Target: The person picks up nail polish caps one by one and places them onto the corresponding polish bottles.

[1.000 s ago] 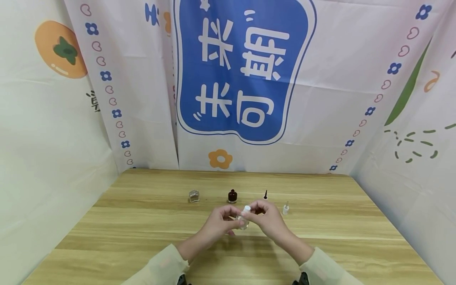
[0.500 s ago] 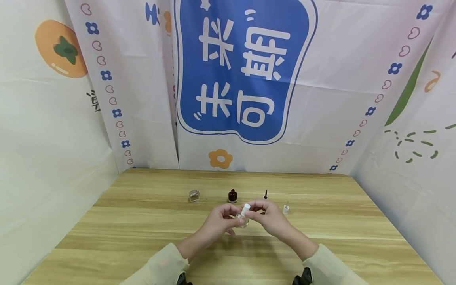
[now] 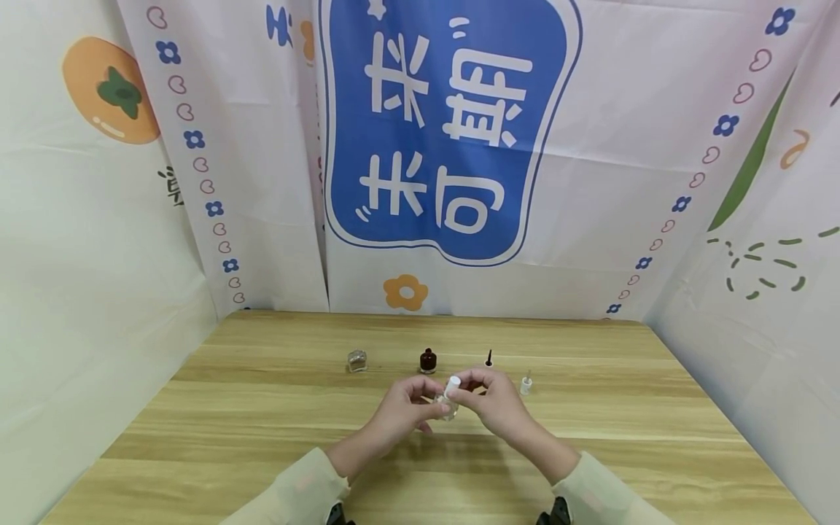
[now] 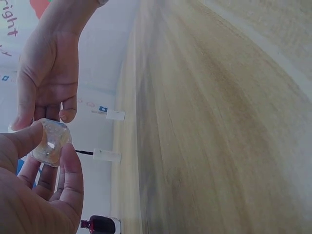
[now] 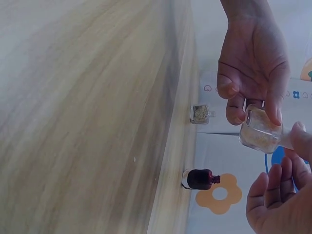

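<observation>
A person's left hand (image 3: 403, 408) is keeping its grip around a small clear glass bottle (image 5: 261, 136), the thumb and fingers closing on its sides. The right hand (image 3: 497, 405) is pinching the white cap (image 3: 453, 384) at the bottle's top between thumb and fingers; whether the cap is sitting fully on the neck, the pictures are not showing. The bottle is tilting slightly and hovering above a wood-grain tabletop (image 3: 590, 408).

Beyond the hands, a dark red bottle (image 3: 428, 361) is standing with its neck bare, and a glittery bottle (image 3: 357, 362) is standing well to its left. Toward the right, a cap with a dark brush (image 4: 107, 155) and a cap with a thin brush (image 3: 526, 386) are standing with their brushes pointing upward.

Pale sleeves (image 3: 302, 485) are covering the forearms. Behind the tabletop, a white cloth (image 3: 590, 219) is hanging, showing a blue panel (image 3: 348, 95) with white characters and an orange flower (image 3: 394, 292).
</observation>
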A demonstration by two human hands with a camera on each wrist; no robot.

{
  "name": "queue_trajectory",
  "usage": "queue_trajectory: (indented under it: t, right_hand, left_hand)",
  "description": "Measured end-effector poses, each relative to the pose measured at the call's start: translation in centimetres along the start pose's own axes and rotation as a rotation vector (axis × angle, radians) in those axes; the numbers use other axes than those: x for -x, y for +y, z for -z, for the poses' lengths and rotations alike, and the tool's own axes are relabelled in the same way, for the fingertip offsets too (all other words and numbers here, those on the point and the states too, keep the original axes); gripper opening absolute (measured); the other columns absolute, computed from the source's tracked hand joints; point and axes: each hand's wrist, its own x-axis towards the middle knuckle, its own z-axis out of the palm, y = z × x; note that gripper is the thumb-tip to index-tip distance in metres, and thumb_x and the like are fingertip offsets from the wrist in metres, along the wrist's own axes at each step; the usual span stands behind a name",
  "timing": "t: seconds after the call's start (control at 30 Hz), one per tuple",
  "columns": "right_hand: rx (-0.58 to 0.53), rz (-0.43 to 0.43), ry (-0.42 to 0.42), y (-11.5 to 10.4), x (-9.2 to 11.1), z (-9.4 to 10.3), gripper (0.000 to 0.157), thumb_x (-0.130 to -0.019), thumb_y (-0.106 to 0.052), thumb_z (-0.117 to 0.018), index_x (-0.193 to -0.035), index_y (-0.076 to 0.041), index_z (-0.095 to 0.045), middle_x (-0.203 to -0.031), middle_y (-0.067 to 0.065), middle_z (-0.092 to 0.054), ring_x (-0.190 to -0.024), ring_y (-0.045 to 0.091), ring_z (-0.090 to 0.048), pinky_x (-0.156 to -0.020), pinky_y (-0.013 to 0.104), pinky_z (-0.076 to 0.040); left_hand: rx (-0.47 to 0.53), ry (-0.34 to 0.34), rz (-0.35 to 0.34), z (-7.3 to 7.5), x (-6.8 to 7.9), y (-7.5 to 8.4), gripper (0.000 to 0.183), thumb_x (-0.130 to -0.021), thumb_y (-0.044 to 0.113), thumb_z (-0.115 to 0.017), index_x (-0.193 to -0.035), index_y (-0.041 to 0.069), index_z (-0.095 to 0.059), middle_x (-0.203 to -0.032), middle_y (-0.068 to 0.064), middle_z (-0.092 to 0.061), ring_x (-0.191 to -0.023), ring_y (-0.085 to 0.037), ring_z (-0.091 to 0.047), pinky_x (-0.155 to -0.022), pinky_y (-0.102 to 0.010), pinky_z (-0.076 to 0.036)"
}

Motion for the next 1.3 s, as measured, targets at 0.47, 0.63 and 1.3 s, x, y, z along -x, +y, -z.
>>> queue_trajectory:
  t: [0.47,0.63,1.3]
  right_hand:
    - [-0.029,-0.022,0.028,-2.7,1.0,0.1,0.013,-0.087,-0.004,-0.071,-0.100,-0.001,-0.070,-0.088,0.003,-0.064,-0.086,0.020,-0.057,-0.075,0.031,-0.049]
    - [-0.045,-0.036,0.029,-4.2,1.4,0.3,0.014,-0.088,-0.004,-0.071,-0.100,0.001,-0.066,-0.088,0.004,-0.061,-0.085,0.021,-0.054,-0.073,0.028,-0.048]
    - [-0.039,-0.035,0.076,-0.2,-0.3,-0.3,0.014,-0.087,-0.020,-0.075,-0.095,-0.011,-0.067,-0.093,0.000,-0.063,-0.090,0.019,-0.057,-0.077,0.033,-0.051]
  left_hand:
    - [-0.008,0.015,-0.003,0.0,-0.1,0.0,0.027,-0.083,0.011,-0.077,-0.106,0.000,-0.065,-0.095,-0.006,-0.067,-0.076,-0.017,-0.062,-0.059,-0.031,-0.056]
    - [-0.014,0.027,-0.006,0.1,-0.1,0.1,0.028,-0.083,0.011,-0.077,-0.107,0.001,-0.067,-0.098,-0.006,-0.067,-0.077,-0.018,-0.063,-0.060,-0.033,-0.056]
    - [-0.074,0.061,-0.014,0.3,-0.5,0.1,0.027,-0.083,0.015,-0.078,-0.108,0.005,-0.070,-0.097,-0.005,-0.067,-0.083,-0.019,-0.062,-0.070,-0.043,-0.057]
